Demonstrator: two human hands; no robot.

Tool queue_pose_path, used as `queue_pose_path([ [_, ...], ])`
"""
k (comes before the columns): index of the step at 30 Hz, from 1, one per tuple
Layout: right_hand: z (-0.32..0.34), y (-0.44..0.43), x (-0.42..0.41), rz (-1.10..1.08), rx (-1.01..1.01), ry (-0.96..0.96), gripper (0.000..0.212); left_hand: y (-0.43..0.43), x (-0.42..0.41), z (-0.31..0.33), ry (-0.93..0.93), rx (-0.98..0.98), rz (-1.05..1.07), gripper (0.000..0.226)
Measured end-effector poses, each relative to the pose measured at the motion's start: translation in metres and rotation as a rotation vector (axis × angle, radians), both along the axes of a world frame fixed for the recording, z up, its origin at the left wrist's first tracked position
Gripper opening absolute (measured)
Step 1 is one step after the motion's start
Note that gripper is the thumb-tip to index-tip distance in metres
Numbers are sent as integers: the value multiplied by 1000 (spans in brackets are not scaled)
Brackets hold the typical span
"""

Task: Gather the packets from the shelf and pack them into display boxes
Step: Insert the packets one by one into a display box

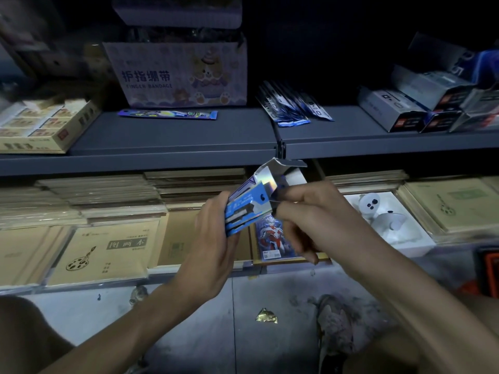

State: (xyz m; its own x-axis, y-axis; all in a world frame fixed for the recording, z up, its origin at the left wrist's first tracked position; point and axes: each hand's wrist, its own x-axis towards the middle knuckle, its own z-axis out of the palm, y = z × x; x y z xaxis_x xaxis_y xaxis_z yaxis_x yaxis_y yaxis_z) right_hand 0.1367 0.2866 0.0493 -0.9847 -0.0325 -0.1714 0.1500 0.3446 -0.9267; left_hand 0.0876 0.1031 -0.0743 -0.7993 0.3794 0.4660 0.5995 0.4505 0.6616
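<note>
I hold a blue and silver display box (247,203) in front of the lower shelf, tilted up to the right. My left hand (213,233) grips its lower end. My right hand (305,211) pinches the box's open silver flap (272,174) at the upper end. A fan of blue packets (293,106) lies on the grey upper shelf (167,139), to the right of the shelf joint. One long blue packet (167,114) lies flat in front of a cartoon box. Several closed grey display boxes (421,103) are stacked at the shelf's right end.
A purple finger-bandage carton (183,74) stands at the back of the upper shelf, a tan tray of small boxes (46,125) at its left. Below lie stacks of brown sketchbooks (108,249), a hero-print card pack (271,238) and a white toy (383,214). A gold wrapper (266,315) lies on the floor.
</note>
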Motion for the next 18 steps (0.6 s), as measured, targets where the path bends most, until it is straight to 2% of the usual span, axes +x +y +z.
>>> queue_pose_path([
  [5,6,-2,1,75,-15,-59,55,2,2,-2,-3,-21,-8,46],
  [10,5,-1,-1,64,-17,-129,28,3,2,-3,-36,-21,-17,52],
  [15,4,-1,3,2,110,-12,24,12,3,1,-51,-52,-17,53],
  [18,4,-1,2,-22,81,-25,24,9,0,2,-13,-97,14,55],
])
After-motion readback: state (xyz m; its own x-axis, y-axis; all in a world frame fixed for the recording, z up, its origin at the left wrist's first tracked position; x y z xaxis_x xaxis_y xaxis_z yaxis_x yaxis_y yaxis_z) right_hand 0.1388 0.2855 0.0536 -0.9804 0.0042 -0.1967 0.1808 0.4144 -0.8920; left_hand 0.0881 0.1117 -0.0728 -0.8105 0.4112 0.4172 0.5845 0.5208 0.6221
